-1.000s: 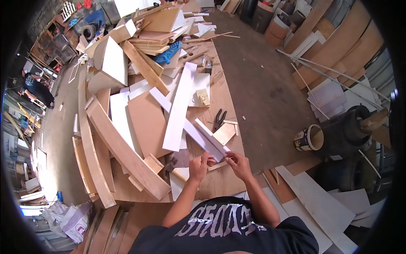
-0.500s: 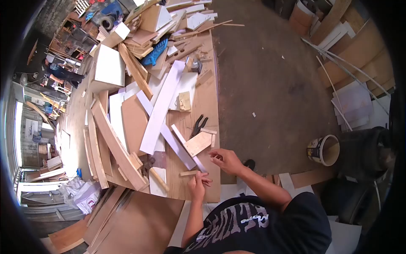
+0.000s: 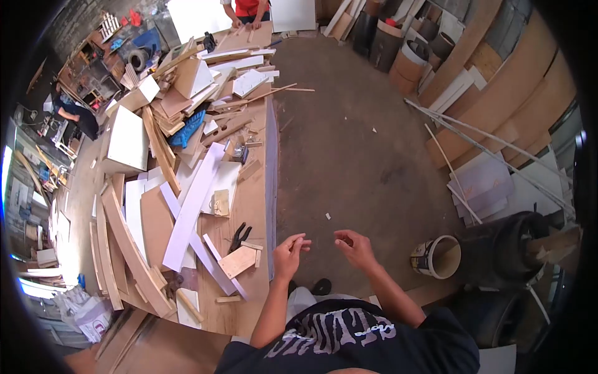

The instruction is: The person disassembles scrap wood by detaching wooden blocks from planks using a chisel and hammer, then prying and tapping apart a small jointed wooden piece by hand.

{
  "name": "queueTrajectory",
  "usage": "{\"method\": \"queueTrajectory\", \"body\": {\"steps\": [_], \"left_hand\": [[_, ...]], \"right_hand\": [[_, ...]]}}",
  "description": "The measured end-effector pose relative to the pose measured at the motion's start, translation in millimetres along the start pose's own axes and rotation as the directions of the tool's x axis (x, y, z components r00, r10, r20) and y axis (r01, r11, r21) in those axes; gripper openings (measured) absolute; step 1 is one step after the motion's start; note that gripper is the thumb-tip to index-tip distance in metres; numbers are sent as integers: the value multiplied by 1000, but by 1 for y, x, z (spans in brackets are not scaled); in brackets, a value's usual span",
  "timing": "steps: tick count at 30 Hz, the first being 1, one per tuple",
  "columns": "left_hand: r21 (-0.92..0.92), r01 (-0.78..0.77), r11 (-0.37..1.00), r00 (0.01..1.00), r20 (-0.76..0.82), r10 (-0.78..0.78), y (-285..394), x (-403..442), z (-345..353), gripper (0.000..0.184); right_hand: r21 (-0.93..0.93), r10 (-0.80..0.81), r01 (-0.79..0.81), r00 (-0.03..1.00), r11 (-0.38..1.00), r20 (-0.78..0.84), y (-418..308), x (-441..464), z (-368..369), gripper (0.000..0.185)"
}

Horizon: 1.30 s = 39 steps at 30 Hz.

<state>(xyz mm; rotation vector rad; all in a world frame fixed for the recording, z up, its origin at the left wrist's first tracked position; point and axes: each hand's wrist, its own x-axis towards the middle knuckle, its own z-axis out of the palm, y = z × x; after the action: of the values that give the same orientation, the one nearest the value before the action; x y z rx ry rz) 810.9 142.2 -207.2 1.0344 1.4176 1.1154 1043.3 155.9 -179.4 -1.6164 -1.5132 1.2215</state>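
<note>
My left hand [image 3: 289,256] hovers just past the right edge of the cluttered workbench [image 3: 254,206], fingers loosely apart, with nothing visible in it. My right hand [image 3: 357,249] is over the floor, fingers slightly curled and apart, also holding nothing that I can see. Nearest my left hand on the bench is a small wooden assembly [image 3: 242,260], a flat piece with narrow strips at its end. Black-handled pliers [image 3: 240,235] lie just behind it. A short wood strip [image 3: 228,299] rests closer to me, beside a long pale lilac board [image 3: 194,209].
Boards and offcuts pile up along the bench, with a blue plastic piece [image 3: 187,129] among them. A bucket [image 3: 436,257] and a black drum [image 3: 503,250] stand at right. Sheets and poles lean beyond. A person in red [image 3: 249,9] works at the far bench end.
My view has turned right, and the bench now sits further left. My left hand has left the short wood strip, and both hands are now beyond the bench edge.
</note>
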Motion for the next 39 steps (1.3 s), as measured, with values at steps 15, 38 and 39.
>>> {"method": "queueTrajectory", "body": {"steps": [15, 38, 39], "left_hand": [[62, -188, 980, 982, 3, 189, 96, 230, 65, 32], [-91, -159, 983, 892, -439, 104, 199, 685, 255, 45], [-107, -183, 977, 878, -464, 114, 207, 698, 258, 48]], "right_hand": [[19, -203, 202, 974, 979, 105, -60, 235, -88, 31], [-21, -249, 282, 880, 959, 404, -103, 775, -284, 31], [-36, -240, 287, 860, 957, 451, -110, 799, -285, 31]]}}
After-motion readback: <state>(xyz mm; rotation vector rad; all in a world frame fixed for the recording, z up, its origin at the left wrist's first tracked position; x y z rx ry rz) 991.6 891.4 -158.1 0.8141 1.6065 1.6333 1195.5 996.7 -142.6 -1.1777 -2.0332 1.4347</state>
